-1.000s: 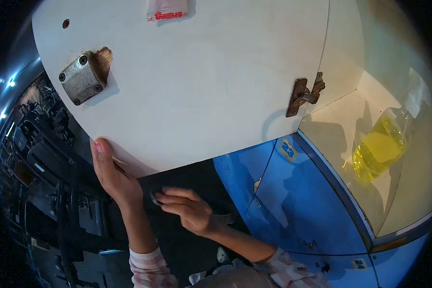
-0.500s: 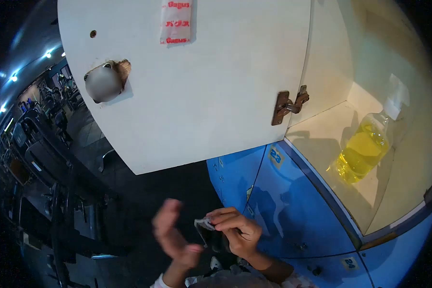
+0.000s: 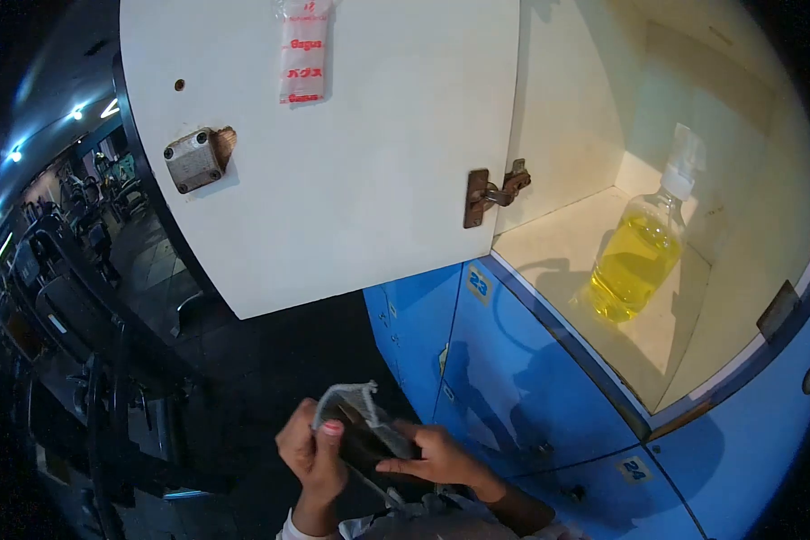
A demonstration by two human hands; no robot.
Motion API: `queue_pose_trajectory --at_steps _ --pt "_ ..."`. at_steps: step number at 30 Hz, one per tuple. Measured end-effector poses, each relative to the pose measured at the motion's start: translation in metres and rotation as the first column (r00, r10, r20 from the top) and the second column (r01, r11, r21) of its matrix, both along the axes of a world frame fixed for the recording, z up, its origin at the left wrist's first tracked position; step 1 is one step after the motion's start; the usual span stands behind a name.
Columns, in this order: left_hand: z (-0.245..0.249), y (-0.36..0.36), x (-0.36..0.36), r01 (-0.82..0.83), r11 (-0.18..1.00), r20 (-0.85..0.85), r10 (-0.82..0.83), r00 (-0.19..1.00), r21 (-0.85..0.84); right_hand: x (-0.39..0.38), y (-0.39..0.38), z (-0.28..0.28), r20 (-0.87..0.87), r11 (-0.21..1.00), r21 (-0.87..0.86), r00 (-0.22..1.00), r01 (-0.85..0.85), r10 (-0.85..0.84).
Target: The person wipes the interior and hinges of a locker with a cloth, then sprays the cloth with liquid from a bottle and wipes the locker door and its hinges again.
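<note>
A grey cloth-like item (image 3: 389, 438) with a pale cord-like rim is stretched between both hands at the bottom centre, its upper edge spread apart. My left hand (image 3: 313, 453) pinches the rim at its left side, thumb on top. On the other side, my right hand (image 3: 432, 454) grips the item's right edge, with fingers and thumb pointing left. Whether something lies inside the item is too dark to tell.
An open white locker door (image 3: 360, 171) bears a metal lock (image 3: 193, 162), a hinge (image 3: 486, 197) and a red-lettered packet (image 3: 303, 54). Inside the locker (image 3: 549, 238) stands a pump bottle of yellow liquid (image 3: 637, 261). Blue lockers (image 3: 513, 378) are below; dark gym equipment (image 3: 81, 306) is left.
My left hand has come in from the left and taken hold of the item, which now hangs wider open. The view has shifted, so the door and bottle appear further left.
</note>
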State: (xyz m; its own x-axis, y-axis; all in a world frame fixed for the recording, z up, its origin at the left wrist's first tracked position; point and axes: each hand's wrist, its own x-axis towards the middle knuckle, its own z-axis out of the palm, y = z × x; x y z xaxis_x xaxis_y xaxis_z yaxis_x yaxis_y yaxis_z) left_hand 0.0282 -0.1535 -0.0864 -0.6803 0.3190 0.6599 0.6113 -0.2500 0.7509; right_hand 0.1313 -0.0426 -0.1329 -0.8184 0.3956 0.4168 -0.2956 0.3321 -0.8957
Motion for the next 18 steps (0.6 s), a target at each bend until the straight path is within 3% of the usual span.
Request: queue_pose_trajectory --at_steps 1,2,3,4,6,8,9,10,12,14,15,16,18 --pt "0.001 -0.003 -0.005 -0.019 0.999 -0.006 0.019 1.0 -0.036 0.005 0.007 0.003 0.308 0.978 0.074 0.937 -0.197 0.166" --pt "0.003 0.001 -0.006 -0.016 0.999 -0.004 0.016 1.0 -0.037 0.011 0.013 0.004 0.593 0.913 0.081 0.756 -0.4 0.279" --pt "0.005 0.006 -0.007 -0.019 1.0 0.066 0.018 0.998 0.017 0.018 0.016 0.0 0.465 0.917 0.025 0.817 -0.397 0.341" --pt "0.005 0.011 -0.009 -0.025 0.997 0.135 0.016 0.991 0.069 0.024 0.02 0.0 0.465 0.919 0.021 0.817 -0.394 0.34" --pt "-0.006 0.012 -0.024 0.019 0.997 0.113 -0.026 0.993 0.068 0.035 0.03 0.004 0.243 0.945 0.109 0.93 -0.31 0.277" --pt "-0.014 0.014 -0.031 0.157 0.985 0.229 -0.168 0.959 0.067 0.041 0.034 0.005 0.178 0.955 0.042 0.942 -0.294 0.283" --pt "-0.012 0.015 -0.029 0.134 0.991 0.206 -0.136 0.969 0.027 0.042 0.035 -0.001 -0.039 0.936 -0.234 0.965 -0.262 0.26" --pt "-0.009 0.017 -0.026 0.138 0.99 0.204 -0.14 0.969 0.028 0.042 0.036 -0.004 -0.239 0.829 -0.489 0.956 -0.269 0.169" --pt "-0.006 0.019 -0.019 0.153 0.982 0.234 -0.175 0.956 0.107 0.025 0.033 0.03 -0.616 0.611 -0.642 0.786 -0.464 -0.05" --pt "-0.012 0.013 -0.021 0.121 0.988 0.254 -0.142 0.957 0.097 0.009 0.048 0.065 -0.695 0.775 -0.595 0.622 -0.215 -0.361" --pt "-0.016 0.009 -0.022 0.082 0.993 0.271 -0.104 0.957 0.089 -0.001 0.056 0.071 -0.706 0.845 -0.535 0.557 -0.013 -0.438" --pt "-0.019 0.007 -0.022 0.085 0.993 0.274 -0.106 0.956 0.087 -0.012 0.062 0.075 -0.724 0.863 -0.465 0.477 0.196 -0.498" --pt "-0.023 0.003 -0.023 0.034 0.996 0.283 -0.057 0.957 0.086 -0.027 0.067 0.092 -0.679 0.747 -0.308 0.414 0.59 -0.607"
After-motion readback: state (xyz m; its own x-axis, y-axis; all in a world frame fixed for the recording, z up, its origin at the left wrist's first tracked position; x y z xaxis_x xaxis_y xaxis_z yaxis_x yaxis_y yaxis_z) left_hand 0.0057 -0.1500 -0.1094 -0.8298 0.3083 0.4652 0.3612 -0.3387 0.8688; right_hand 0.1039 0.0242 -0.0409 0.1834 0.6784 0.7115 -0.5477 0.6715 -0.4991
